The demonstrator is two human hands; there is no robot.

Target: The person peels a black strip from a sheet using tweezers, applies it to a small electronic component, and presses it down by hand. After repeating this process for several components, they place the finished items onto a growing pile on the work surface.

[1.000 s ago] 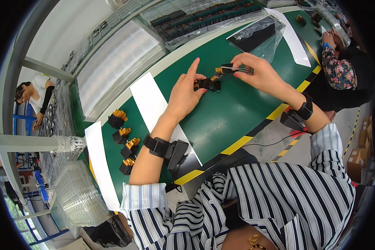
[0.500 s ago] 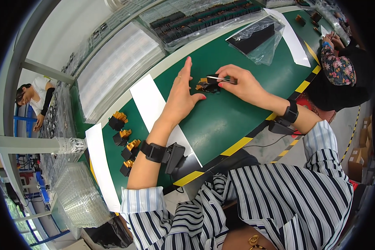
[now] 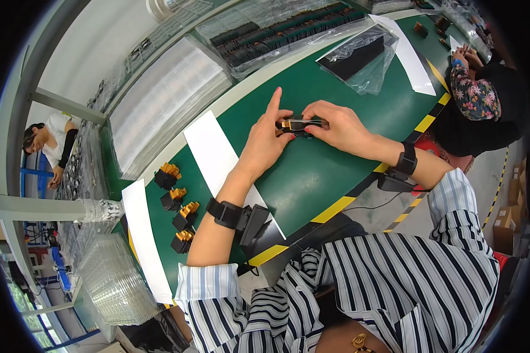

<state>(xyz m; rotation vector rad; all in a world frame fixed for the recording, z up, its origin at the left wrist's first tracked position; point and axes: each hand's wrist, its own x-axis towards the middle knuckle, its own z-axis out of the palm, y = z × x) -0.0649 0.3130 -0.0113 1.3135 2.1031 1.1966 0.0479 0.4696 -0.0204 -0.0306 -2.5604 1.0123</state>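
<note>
My left hand [image 3: 264,140] points its index finger up and away, while its thumb and other fingers close on the orange-gold end of a small flat black piece [image 3: 298,125]. My right hand [image 3: 343,126] pinches the same piece at its right end, fingers bent over it. Dark bits, partly hidden by the piece and fingers, show just below it over the green tabletop [image 3: 312,176]. What exactly the piece is, I cannot make out. Left of my left forearm stand several bundles of black pieces with orange-gold ends [image 3: 184,216] in a row.
White strips [image 3: 209,144] lie across the tabletop. Beyond my hands is a clear plastic bag [image 3: 362,62] with black sheets. Stacked clear trays [image 3: 165,100] and a tray of black pieces [image 3: 288,35] line the far side. One co-worker [image 3: 477,88] sits right, another [image 3: 50,141] far left.
My left hand has moved right and closed on the piece's orange-gold end. My right hand has shifted slightly nearer me, lowering the piece between both hands.
</note>
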